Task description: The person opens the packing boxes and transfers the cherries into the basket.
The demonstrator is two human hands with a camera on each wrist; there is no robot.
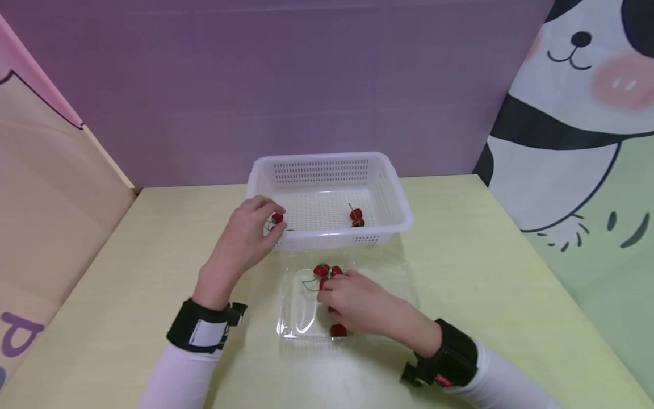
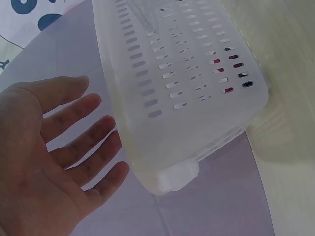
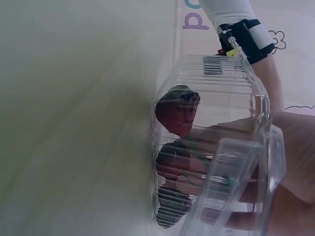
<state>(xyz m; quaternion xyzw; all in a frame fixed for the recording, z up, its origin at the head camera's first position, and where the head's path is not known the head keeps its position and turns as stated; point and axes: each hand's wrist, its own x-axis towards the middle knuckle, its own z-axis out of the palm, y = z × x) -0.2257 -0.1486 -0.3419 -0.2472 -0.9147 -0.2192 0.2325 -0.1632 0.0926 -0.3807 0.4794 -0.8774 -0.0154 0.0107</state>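
Note:
Over the front left corner of a white basket [image 1: 327, 241], my left hand [image 1: 250, 230] has its fingers loosely bent. The left wrist view shows that hand [image 2: 74, 142] beside the basket wall [image 2: 142, 132], nothing between its fingers. A red cherry [image 1: 277, 218] inside the basket shows past the fingertips. My right hand [image 1: 360, 301] reaches down into a clear plastic tray [image 1: 301, 324], fingertips at a red cherry [image 1: 323, 283] with a green stem. Through the tray's wall the right wrist view shows cherries [image 3: 177, 110] around the fingers; I cannot tell whether one is pinched.
Two more cherries [image 1: 356, 217] lie at the right inside the basket. Further cherries [image 1: 321, 270] lie in the tray, and another cherry [image 1: 338, 330] is at its near edge. A purple wall [image 1: 306, 85] rises behind the pale table [image 1: 460, 255], with a panda print [image 1: 562, 113] at right.

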